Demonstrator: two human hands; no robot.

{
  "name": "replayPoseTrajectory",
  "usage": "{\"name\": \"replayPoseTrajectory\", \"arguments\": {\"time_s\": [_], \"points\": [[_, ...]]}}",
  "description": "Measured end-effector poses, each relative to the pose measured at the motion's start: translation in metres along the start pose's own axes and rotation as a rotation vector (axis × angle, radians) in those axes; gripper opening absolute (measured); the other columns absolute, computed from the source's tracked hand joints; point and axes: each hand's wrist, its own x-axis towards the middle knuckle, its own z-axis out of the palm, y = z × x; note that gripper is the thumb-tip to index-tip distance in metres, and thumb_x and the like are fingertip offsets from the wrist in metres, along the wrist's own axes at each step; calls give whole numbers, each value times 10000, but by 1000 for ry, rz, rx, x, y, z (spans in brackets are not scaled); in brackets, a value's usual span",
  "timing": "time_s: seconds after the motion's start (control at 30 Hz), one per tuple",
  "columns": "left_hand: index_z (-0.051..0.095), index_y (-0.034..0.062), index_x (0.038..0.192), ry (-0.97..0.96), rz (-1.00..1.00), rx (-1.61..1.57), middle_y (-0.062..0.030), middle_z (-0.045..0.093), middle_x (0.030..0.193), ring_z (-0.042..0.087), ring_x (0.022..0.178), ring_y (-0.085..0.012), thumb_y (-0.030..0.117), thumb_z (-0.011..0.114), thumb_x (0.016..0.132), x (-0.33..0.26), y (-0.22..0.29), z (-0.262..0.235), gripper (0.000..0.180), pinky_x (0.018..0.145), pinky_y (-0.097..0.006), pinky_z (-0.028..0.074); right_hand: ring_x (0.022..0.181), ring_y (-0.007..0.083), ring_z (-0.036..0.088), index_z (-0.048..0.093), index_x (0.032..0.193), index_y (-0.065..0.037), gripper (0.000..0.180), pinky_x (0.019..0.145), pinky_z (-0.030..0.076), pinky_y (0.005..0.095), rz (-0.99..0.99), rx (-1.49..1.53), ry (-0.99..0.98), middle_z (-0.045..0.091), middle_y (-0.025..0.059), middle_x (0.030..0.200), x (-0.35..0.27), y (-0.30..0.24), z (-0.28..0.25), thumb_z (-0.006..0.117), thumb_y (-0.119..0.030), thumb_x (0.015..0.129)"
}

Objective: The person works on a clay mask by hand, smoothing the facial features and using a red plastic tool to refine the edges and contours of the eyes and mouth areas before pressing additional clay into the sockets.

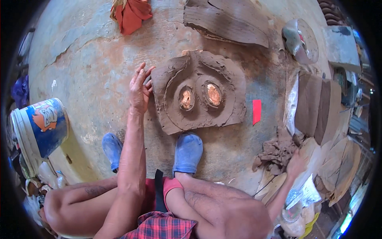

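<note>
A grey-brown wet clay slab (169,103) lies on the floor in front of my feet, draped over a form. Two oval openings in it show an orange, crusty surface beneath. My left hand (140,88) is beside the slab's left edge, fingers apart and holding nothing; its fingertips come close to the clay, and I cannot tell whether they touch. Out to the right, my right hand (296,164) is at the edge of a heap of torn clay scraps (274,155). Its fingers are blurred, so what they do is unclear.
A red flat strip (256,112) lies right of the slab. Beyond are a larger clay sheet (229,22), an orange-red cloth (133,16) and a round metal band (300,42). Stacked clay slabs (318,105) stand at right, a blue-and-white bucket (43,127) at left. Blue clogs (188,153) cover my feet.
</note>
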Motion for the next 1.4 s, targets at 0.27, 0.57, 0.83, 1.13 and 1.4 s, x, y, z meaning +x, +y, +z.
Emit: {"name": "replayPoseTrajectory", "arguments": {"time_s": [0.27, 0.57, 0.83, 1.13, 1.4], "points": [[427, 193, 1587, 126, -87, 169, -12, 587, 1271, 586, 1052, -118, 306, 659, 1035, -20, -6, 10, 610, 796, -278, 479, 1287, 385, 600, 633, 1373, 22, 531, 1109, 464, 455, -154, 610, -31, 625, 241, 1388, 38, -174, -69, 748, -273, 947], [444, 160, 1584, 204, -46, 366, 58, 635, 885, 559, 741, -6, 209, 717, 1000, -44, -28, 14, 647, 618, -202, 455, 1147, 419, 599, 662, 1163, -22, 388, 983, 478, 514, -184, 821, -54, 643, 217, 1177, 48, -235, 15, 816, -134, 825], [594, 122, 1477, -108, 503, 1264, -192, 661, 1379, 628, 1287, -244, 275, 785, 910, 10, 48, 57, 617, 1083, -394, 505, 677, 152, 741, 650, 1215, -30, 217, 534, 553, 353, -4, 1534, -237, 723, 144, 860, 64, -307, -137, 591, -165, 1057], [715, 56, 1293, -355, 108, 1363, -165, 769, 1092, 728, 1011, -279, 332, 827, 824, 53, 40, 99, 556, 913, -399, 563, 618, 256, 749, 643, 1248, 55, 304, 577, 595, 404, -316, 1491, -515, 744, 228, 838, 93, -467, -169, 535, -132, 1034], [743, 37, 1178, -315, 132, 1312, -163, 755, 1009, 714, 938, -277, 333, 841, 808, 48, 36, 93, 484, 864, -398, 550, 596, 288, 751, 664, 1202, 62, 266, 546, 597, 418, -255, 1387, -489, 741, 251, 792, 90, -482, -173, 578, -115, 1022]]}}
